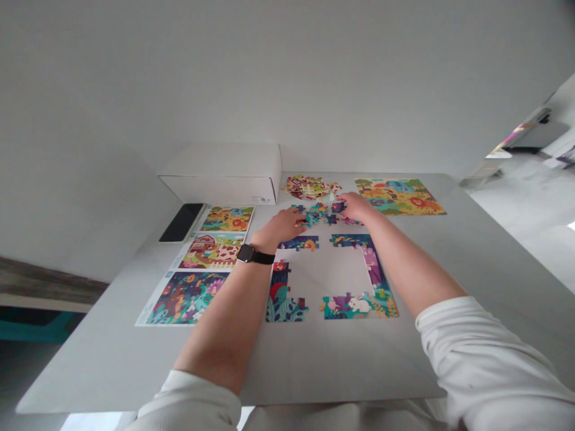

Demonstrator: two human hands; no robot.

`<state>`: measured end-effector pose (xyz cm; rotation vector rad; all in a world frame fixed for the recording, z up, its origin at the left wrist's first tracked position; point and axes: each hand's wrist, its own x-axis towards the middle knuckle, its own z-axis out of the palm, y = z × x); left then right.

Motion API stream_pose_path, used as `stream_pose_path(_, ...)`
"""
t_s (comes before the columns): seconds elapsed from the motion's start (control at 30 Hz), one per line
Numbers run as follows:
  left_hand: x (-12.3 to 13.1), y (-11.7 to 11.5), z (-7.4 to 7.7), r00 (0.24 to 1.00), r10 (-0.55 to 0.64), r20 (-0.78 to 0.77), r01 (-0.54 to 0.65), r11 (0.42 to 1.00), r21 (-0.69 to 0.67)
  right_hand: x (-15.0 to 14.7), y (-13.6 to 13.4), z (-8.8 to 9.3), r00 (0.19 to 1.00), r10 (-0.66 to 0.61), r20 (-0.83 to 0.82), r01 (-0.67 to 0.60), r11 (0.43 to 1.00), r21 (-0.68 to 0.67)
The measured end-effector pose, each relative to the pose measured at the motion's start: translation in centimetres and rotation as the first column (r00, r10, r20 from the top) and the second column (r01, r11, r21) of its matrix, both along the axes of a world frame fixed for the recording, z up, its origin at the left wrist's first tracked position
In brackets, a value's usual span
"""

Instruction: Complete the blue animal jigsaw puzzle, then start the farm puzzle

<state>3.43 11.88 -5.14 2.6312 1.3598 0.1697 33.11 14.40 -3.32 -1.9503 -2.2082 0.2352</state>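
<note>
Puzzle border [348, 306] on the near side of left hand [286, 225] and right hand [356, 207] has gaps and an unfilled middle; loose pieces [318, 213] remain at both, grip unclear.

Left forearm [224, 317] and right forearm [413, 257] bare, both stretched forward, left hand [285, 225] palm down, slightly bent, right hand [354, 206] a little farther out, angled inward, loosely curled, hands apart
</note>
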Motion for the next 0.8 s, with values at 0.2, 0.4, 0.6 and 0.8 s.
stream_pose_path(0.2, 0.0, -0.2, 0.6, 0.998, -0.022, 0.055, 0.022, 1.000, 0.004, 1.0, -0.2, -0.8, 0.981, 0.140, -0.133, -0.125, 0.986, 0.114)
stream_pose_path(0.4, 0.5, -0.9, 1.8, 0.982, 0.051, 0.182, -0.057, 0.998, 0.030, 1.2, -1.7, -0.7, 0.918, 0.318, -0.237, -0.247, 0.927, 0.283)
stream_pose_path(0.6, 1.4, -1.6, 3.6, 0.873, 0.179, 0.454, -0.146, 0.983, -0.108, 0.0, -4.8, 1.0, 0.849, 0.455, -0.269, -0.334, 0.856, 0.394)
stream_pose_path(0.8, 2.6, -2.4, 4.9, 0.778, 0.149, 0.610, 0.067, 0.946, -0.316, -1.3, -8.6, 2.3, 0.781, 0.556, -0.284, -0.415, 0.802, 0.429)
